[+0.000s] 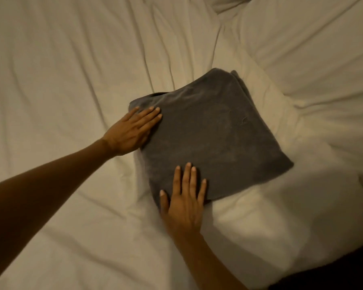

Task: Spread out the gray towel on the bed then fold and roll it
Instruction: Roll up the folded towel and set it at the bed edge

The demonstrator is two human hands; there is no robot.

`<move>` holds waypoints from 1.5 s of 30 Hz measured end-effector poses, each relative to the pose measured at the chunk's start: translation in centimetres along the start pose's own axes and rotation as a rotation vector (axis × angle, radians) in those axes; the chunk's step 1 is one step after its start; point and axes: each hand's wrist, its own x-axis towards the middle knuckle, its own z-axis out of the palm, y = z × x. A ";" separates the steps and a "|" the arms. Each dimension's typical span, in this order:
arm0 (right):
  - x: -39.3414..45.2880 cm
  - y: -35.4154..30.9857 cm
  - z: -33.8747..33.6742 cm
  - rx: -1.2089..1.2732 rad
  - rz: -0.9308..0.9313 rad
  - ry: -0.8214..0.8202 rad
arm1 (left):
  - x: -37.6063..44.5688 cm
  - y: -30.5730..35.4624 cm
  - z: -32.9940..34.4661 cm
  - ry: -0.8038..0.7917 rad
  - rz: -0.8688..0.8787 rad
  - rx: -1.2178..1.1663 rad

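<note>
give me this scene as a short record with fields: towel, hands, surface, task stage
towel: gray towel, folded into a rough square, lying flat
left hand: left hand, fingers straight, resting on the towel's left edge
right hand: right hand, fingers straight, pressing the towel's near edge
surface: bed with wrinkled white bedding
other: pillow at the upper right
task stage: folded, not yet rolled

pillow [314, 45] | top right, white, creased | dark strip [333, 275] btm right
</note>
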 end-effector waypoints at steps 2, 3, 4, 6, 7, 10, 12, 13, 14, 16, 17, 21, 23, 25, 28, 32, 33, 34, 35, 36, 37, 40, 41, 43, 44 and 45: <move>-1.3 -2.1 1.3 -0.033 0.025 -0.070 | -1.4 -1.6 -0.2 -0.033 0.043 0.035; -1.6 -2.8 1.9 -0.048 0.056 -0.092 | -1.9 -2.0 -0.3 -0.058 0.065 0.042; -1.8 -3.3 2.4 -0.066 0.086 -0.110 | -2.3 -2.1 -0.4 -0.099 0.074 0.047; -1.9 -4.0 2.9 -0.117 0.144 -0.128 | -2.7 -1.6 -0.3 -0.169 0.045 0.082; -1.7 -4.2 3.1 -0.138 0.173 -0.121 | -2.6 -1.3 -0.3 -0.159 0.033 0.100; -1.3 -4.3 3.3 -0.195 0.234 -0.084 | -1.8 -0.7 -0.2 -0.089 0.048 0.107; -1.1 -4.1 3.6 -0.220 0.239 -0.085 | -1.0 -0.3 0.1 -0.076 0.058 0.112; -1.0 -4.1 3.6 -0.229 0.249 -0.080 | -0.6 -0.1 0.3 -0.070 0.056 0.129; -1.0 -4.2 3.6 -0.247 0.262 -0.076 | -0.2 0.1 0.6 -0.059 0.052 0.150; -1.1 -4.4 3.6 -0.285 0.290 -0.070 | 0.6 0.2 1.0 -0.039 0.060 0.180; -1.1 -4.5 3.5 -0.299 0.306 -0.068 | 1.0 0.1 1.2 -0.031 0.075 0.199; -1.2 -4.7 3.0 -0.330 0.328 -0.065 | 1.5 0.3 1.8 -0.041 0.114 0.257; -1.3 -4.7 2.5 -0.341 0.319 -0.064 | 1.3 0.3 1.5 -0.058 0.134 0.246; -1.7 -5.0 1.8 -0.341 0.311 -0.060 | 0.5 0.1 1.1 -0.044 0.139 0.230; -3.0 -5.7 1.0 -0.345 0.298 -0.050 | -1.5 -0.2 1.0 0.005 0.126 0.190; -5.6 -8.1 0.2 -0.279 0.258 -0.035 | -6.2 -0.8 0.7 0.043 0.061 0.075; -6.4 -8.9 0.2 -0.269 0.241 -0.040 | -7.8 -1.1 0.6 0.045 0.049 0.062; -7.3 -9.9 0.1 -0.271 0.222 -0.052 | -9.6 -1.5 0.4 0.060 0.048 0.055; -8.4 -11.1 0.1 -0.279 0.201 -0.067 | -11.5 -2.0 0.2 0.074 0.049 0.053; -9.5 -12.3 0.1 -0.283 0.179 -0.079 | -13.5 -2.6 -0.1 0.080 0.049 0.048; -10.7 -13.6 0.1 -0.276 0.160 -0.085 | -15.5 -3.3 -0.3 0.080 0.049 0.041; -14.5 -18.0 0.4 -0.224 0.108 -0.121 | -21.6 -5.1 -1.0 0.038 0.034 0.023; -15.8 -19.5 0.6 -0.204 0.092 -0.139 | -23.8 -5.7 -1.2 0.017 0.022 0.016; -18.3 -22.3 1.0 -0.162 0.055 -0.174 | -28.3 -7.0 -0.9 -0.009 -0.013 -0.001; -19.3 -23.5 1.3 -0.151 0.031 -0.185 | -30.4 -7.7 -0.7 -0.022 -0.031 -0.005; -20.0 -24.5 1.6 -0.149 0.011 -0.191 | -32.2 -8.3 -0.5 -0.042 -0.045 -0.005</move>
